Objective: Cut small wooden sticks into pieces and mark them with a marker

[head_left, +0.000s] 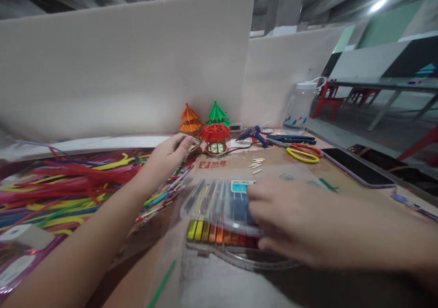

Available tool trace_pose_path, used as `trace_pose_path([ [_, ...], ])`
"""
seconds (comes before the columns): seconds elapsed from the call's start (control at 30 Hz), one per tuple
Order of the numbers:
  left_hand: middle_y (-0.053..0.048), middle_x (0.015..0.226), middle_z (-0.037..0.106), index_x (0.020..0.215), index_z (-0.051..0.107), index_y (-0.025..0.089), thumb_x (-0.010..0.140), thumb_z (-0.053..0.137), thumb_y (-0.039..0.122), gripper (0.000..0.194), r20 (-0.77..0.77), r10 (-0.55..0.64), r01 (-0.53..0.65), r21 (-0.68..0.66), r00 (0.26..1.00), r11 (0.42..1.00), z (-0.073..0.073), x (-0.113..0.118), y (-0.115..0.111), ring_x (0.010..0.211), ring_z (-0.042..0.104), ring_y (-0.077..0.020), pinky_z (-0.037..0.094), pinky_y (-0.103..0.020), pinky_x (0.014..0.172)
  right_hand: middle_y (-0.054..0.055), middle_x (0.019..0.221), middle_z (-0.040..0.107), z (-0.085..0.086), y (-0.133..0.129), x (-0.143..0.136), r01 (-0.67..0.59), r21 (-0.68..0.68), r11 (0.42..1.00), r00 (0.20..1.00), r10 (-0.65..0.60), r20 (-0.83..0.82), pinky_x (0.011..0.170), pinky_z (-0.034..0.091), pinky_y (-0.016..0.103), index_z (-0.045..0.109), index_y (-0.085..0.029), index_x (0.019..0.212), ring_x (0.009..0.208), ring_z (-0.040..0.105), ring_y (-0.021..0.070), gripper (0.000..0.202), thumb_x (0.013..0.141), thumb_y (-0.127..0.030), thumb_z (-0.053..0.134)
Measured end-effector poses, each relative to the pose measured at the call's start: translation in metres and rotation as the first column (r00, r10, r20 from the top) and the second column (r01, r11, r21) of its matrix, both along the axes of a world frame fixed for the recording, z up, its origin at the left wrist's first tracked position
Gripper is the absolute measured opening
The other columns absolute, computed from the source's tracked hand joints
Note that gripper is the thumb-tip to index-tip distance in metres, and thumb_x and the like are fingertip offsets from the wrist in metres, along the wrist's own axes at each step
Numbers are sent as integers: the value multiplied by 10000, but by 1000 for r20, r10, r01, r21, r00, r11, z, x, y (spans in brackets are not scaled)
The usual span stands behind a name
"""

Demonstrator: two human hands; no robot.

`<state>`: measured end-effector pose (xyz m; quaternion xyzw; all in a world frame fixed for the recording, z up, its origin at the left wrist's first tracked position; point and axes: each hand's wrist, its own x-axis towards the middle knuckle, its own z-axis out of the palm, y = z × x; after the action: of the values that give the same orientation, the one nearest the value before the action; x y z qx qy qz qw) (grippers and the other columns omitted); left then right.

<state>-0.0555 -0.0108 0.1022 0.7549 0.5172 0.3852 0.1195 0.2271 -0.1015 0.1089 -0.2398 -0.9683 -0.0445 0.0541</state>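
Note:
A clear plastic case (224,252) lies in front of me with its see-through lid (219,203) partly raised. Inside it is a row of coloured sticks (215,232), running from yellow to orange and red. My right hand (277,212), slightly blurred, has its fingers curled on the lid's right side. Farther back, my left hand (178,148) is closed beside a small model house (217,139) with a red roof. A small pale thing shows at its fingertips, too unclear to name. Green (217,112) and orange (190,116) tiered paper trees stand behind the house.
Many coloured pipe cleaners (85,175) and several pens (160,198) lie at left. A blue glue gun (253,136), scissors (303,153), a phone (357,166) and a water bottle (297,109) are at right. Small pale sticks (256,163) lie mid-table. White panels (137,70) rise behind.

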Motion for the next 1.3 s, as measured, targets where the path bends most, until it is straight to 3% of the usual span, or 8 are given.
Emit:
trace_pose_path([
  [0.17, -66, 896, 718, 906, 685, 190, 947, 426, 514, 417, -392, -46, -1, -118, 919, 993, -22, 7, 9, 830, 646, -250, 447, -313, 734, 91, 745, 607, -74, -29, -27, -104, 244, 964, 985, 67, 156, 603, 350, 376, 727, -174, 787, 703, 494, 228, 187, 835, -342, 663],
  [0.27, -82, 963, 747, 963, 717, 202, 926, 476, 492, 379, -446, -75, -4, -173, 892, 985, -34, 9, 13, 852, 678, -267, 464, -316, 734, 99, 732, 591, -87, -33, -30, -84, 312, 946, 993, 53, 106, 638, 360, 394, 714, -182, 740, 703, 471, 232, 230, 847, -364, 622],
  [0.43, -71, 971, 753, 970, 722, 194, 929, 474, 493, 391, -388, -41, 5, -93, 921, 996, -23, 3, 11, 875, 678, -256, 470, -307, 745, 58, 690, 569, -45, -15, -19, -33, 354, 935, 999, 34, 3, 608, 298, 363, 667, -179, 753, 666, 448, 205, 111, 837, -241, 627],
  [0.57, -49, 898, 760, 927, 744, 192, 932, 478, 582, 472, -160, 5, -4, 6, 987, 1000, 5, -3, 0, 840, 674, -230, 481, -281, 723, 54, 793, 616, 6, 20, -6, 189, 328, 926, 980, -155, -129, 634, 305, 327, 612, -177, 783, 696, 499, 181, 111, 886, -200, 577],
  [0.67, -55, 966, 767, 971, 760, 199, 937, 478, 597, 489, -43, -99, 99, -2, 994, 995, 15, -6, -8, 836, 668, -211, 496, -272, 723, 36, 837, 647, 26, 47, 2, 337, 291, 895, 936, -285, -208, 614, 292, 300, 618, -196, 847, 719, 552, 176, 97, 906, -256, 569],
  [0.83, -49, 1087, 742, 1239, 676, 234, 888, 657, 470, 424, -164, -163, 190, 170, 973, 967, 2, -3, -6, 710, 618, -149, 489, -261, 655, 33, 907, 689, 25, 77, 8, 475, 275, 836, 872, -405, -274, 617, 320, 291, 660, -215, 922, 756, 616, 191, 171, 940, -360, 571],
  [1.0, -69, 1221, 690, 1262, 664, 233, 942, 623, 321, 334, -408, -41, 227, 420, 912, 879, -18, 4, 4, 841, 679, -157, 520, -264, 710, 52, 939, 696, 18, 83, 10, 481, 310, 820, 869, -398, -294, 612, 341, 290, 669, -198, 920, 795, 629, 203, 210, 952, -383, 575],
  [1.3, -57, 1247, 683, 1273, 646, 226, 927, 598, 210, 350, -485, 35, 225, 468, 874, 855, -24, 4, 5, 928, 714, -191, 556, -270, 700, 73, 1003, 705, 18, 80, 7, 441, 251, 862, 886, -371, -279, 694, 409, 313, 680, -185, 945, 905, 641, 237, 228, 965, -376, 555],
])
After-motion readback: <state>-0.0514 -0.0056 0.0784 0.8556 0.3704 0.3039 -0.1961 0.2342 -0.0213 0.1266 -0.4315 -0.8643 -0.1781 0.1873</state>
